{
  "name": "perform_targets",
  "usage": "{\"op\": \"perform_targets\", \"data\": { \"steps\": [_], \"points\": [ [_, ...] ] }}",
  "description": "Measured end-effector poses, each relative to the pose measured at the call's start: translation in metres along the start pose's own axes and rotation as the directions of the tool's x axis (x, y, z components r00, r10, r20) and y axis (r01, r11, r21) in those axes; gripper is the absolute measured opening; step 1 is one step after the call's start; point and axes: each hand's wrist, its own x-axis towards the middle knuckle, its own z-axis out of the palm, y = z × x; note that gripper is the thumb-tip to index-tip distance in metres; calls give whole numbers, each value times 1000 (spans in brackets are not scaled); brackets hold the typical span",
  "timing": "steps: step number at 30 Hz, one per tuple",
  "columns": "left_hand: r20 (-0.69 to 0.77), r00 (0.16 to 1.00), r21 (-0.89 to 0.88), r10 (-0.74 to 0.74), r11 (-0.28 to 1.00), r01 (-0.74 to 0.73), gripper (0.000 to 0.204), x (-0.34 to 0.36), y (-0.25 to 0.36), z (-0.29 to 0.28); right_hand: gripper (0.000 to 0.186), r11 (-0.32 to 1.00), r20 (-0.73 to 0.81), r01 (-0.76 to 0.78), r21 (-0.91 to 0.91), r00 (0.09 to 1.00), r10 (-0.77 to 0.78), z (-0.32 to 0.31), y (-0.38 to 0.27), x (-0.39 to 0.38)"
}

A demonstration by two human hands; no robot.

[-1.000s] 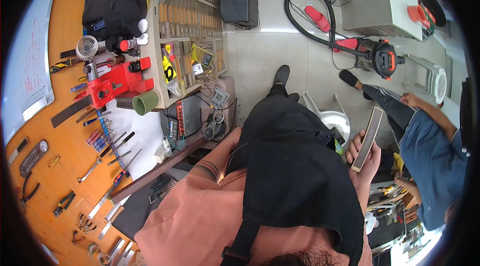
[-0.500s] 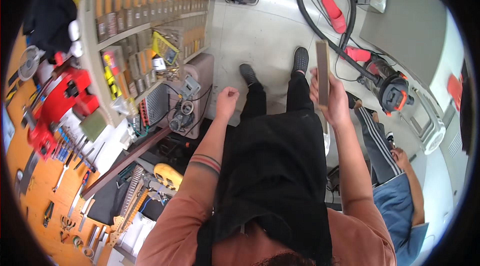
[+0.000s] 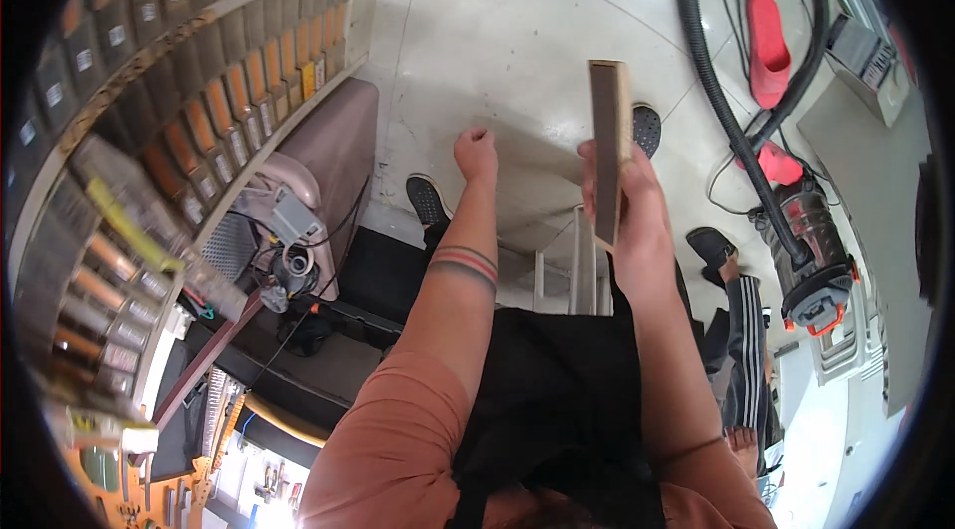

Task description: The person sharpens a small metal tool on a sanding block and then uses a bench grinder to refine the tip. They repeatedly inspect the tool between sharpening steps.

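My right hand grips a long, flat bar with a dark grey face and pale tan edges, held lengthwise away from me above the floor. My left hand is out over the floor near a shoe, its fingers curled closed; whatever is inside them, if anything, is hidden. A black apron covers my front. Below the bar, partly hidden, stands a pale stool-like piece.
Shelves of boxes line the left, beside a mauve case with cables. A vacuum with a looped hose and red slippers lie right. Another person's striped leg is at lower right, near a grey cabinet.
My view has swung toward the shelves. My left hand has come from beside my body out forward, and my right hand with the bar has moved forward and leftward.
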Motion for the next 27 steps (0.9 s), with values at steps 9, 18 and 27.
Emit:
{"op": "perform_targets", "data": {
  "steps": [9,18,27],
  "points": [
    [-123,984,153,-126,978,144,21,33,-13,71,56,975,-78,12,-222,997,-30,-5,-10,10],
    [98,982,-63,-164,983,170,24,49,-5,64,44,992,-16,-15,-125,1000,13,-1,-12,10],
    [527,842,-256,121,966,21,10,-85,184,-17,48,999,-65,-20,50,998,24,-63,-11,7]
  ]
}}
